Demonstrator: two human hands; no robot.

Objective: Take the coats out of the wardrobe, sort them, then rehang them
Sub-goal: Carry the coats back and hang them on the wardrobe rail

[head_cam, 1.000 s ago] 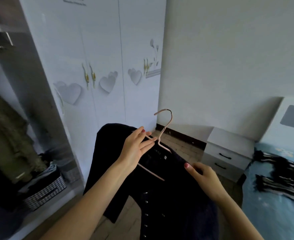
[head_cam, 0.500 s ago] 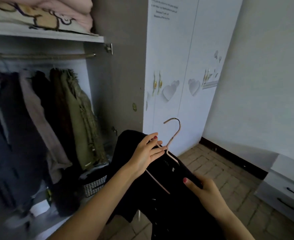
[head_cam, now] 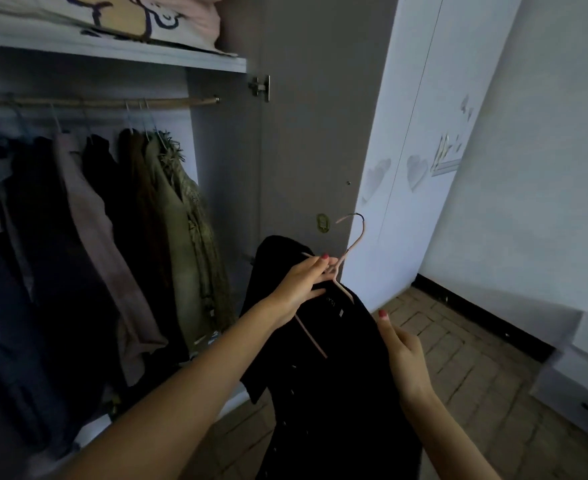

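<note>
A black buttoned coat (head_cam: 334, 382) hangs on a pink wire hanger (head_cam: 353, 245) in front of the open wardrobe. My left hand (head_cam: 303, 285) pinches the hanger at its neck, just under the hook. My right hand (head_cam: 405, 355) grips the coat's right shoulder from behind, thumb up. Inside the wardrobe, several coats hang from a wooden rail (head_cam: 95, 102): an olive green one (head_cam: 181, 230) nearest the opening, a pale beige one (head_cam: 91, 244), and dark ones (head_cam: 15, 271) further left.
The wardrobe's open door (head_cam: 313, 133) stands just behind the hanger. Folded bedding (head_cam: 112, 15) lies on the shelf above the rail. White heart-patterned doors (head_cam: 417, 168) are to the right. A white nightstand (head_cam: 583, 386) stands at the right on the brick floor.
The view has swung left from the bed and nightstand to the open wardrobe. Both hands carried the black coat on its hanger along, keeping the same hold.
</note>
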